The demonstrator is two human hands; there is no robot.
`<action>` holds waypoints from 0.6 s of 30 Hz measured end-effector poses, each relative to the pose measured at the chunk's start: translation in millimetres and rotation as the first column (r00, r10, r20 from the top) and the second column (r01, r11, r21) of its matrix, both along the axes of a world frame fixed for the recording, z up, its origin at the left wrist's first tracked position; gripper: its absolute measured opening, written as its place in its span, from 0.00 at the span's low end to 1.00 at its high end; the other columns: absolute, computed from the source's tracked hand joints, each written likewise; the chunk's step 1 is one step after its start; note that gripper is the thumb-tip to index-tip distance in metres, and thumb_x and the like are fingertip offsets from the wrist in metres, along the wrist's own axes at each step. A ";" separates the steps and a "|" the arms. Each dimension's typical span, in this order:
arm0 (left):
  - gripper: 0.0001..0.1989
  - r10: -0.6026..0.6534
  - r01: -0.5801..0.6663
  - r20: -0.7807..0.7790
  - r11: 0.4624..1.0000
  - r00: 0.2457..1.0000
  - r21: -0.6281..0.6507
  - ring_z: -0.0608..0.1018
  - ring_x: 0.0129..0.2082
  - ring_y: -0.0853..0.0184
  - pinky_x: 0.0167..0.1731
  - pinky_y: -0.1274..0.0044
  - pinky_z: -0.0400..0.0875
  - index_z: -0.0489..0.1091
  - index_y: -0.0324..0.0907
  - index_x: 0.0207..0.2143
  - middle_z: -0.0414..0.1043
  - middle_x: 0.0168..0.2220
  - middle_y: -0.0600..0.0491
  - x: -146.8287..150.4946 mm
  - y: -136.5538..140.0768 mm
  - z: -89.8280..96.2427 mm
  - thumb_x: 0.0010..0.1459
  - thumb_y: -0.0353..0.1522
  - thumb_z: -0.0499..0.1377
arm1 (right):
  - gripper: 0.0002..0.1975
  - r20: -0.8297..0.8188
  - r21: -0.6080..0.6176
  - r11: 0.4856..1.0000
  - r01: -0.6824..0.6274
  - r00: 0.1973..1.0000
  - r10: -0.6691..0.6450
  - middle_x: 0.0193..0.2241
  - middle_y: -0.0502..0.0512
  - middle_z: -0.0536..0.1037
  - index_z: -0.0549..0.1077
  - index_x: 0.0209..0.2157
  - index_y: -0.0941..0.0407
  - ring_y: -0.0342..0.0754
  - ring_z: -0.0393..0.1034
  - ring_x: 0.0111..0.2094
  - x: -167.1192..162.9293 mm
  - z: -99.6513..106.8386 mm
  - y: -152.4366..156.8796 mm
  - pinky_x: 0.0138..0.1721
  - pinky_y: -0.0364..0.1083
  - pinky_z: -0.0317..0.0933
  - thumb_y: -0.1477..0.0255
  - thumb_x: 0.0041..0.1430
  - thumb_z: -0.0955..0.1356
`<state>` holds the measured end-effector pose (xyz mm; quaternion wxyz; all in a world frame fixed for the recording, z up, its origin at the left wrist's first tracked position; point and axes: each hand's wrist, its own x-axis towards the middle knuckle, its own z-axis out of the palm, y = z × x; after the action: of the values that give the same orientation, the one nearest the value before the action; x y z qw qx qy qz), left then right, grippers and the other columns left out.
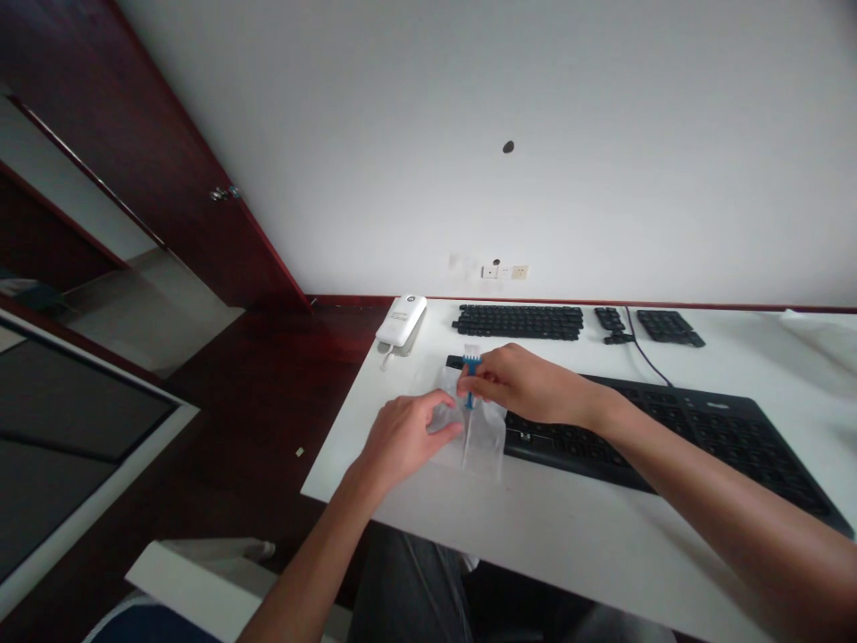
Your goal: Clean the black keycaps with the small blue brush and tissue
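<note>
My right hand (512,382) pinches a small blue brush (471,364) upright by its handle, with the pale bristles pointing up. Below it, a thin, whitish see-through sheet (483,451) lies over the left end of a black keyboard (703,429); whether it is cloth or a plastic bag I cannot tell. At the sheet's left edge is my left hand (405,433), its thumb and forefinger curved and apart, close to the brush handle. No held thing shows between them. Bare sockets show along part of the keyboard's front left edge.
Removed black keycaps (519,321) lie grouped behind the keyboard, with smaller groups (668,327) farther right. The keyboard's cable (646,353) runs between them. A white device (403,321) with a short strap sits at the white table's (348,455) back left corner.
</note>
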<state>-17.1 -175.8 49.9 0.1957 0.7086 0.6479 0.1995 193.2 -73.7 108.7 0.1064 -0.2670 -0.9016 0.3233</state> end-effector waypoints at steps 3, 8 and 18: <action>0.07 0.090 -0.091 0.012 0.992 0.996 0.092 0.66 0.22 0.67 0.28 0.74 0.51 0.78 0.45 0.38 0.62 0.21 0.58 -11.9 24.6 9.2 0.67 0.37 0.61 | 0.24 -0.021 -0.069 0.995 0.070 0.997 -0.072 0.25 0.56 0.81 0.83 0.32 0.59 0.47 0.70 0.26 -3.4 -3.4 -0.3 0.30 0.45 0.58 0.55 0.70 0.65; 0.06 0.035 -0.060 0.151 0.984 0.988 0.166 0.63 0.21 0.69 0.26 0.74 0.49 0.77 0.42 0.35 0.61 0.19 0.58 -8.1 98.1 11.1 0.63 0.35 0.63 | 0.20 -0.010 -0.163 0.985 0.054 0.998 -0.056 0.28 0.58 0.84 0.83 0.31 0.59 0.49 0.76 0.29 -14.0 -21.9 -2.3 0.32 0.45 0.62 0.59 0.68 0.68; 0.10 -0.103 -0.058 0.375 0.917 0.921 0.396 0.61 0.19 0.71 0.26 0.76 0.52 0.73 0.43 0.35 0.59 0.18 0.60 37.5 144.7 -28.5 0.67 0.39 0.60 | 0.22 0.060 0.051 0.999 -0.018 0.998 0.015 0.18 0.50 0.70 0.74 0.20 0.58 0.40 0.56 0.20 -21.8 -45.5 -3.4 0.25 0.45 0.46 0.68 0.70 0.67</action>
<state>20.4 -31.1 21.4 0.1737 0.6873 0.5335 0.4613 171.3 -77.1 63.2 0.0835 -0.2665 -0.9145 0.2928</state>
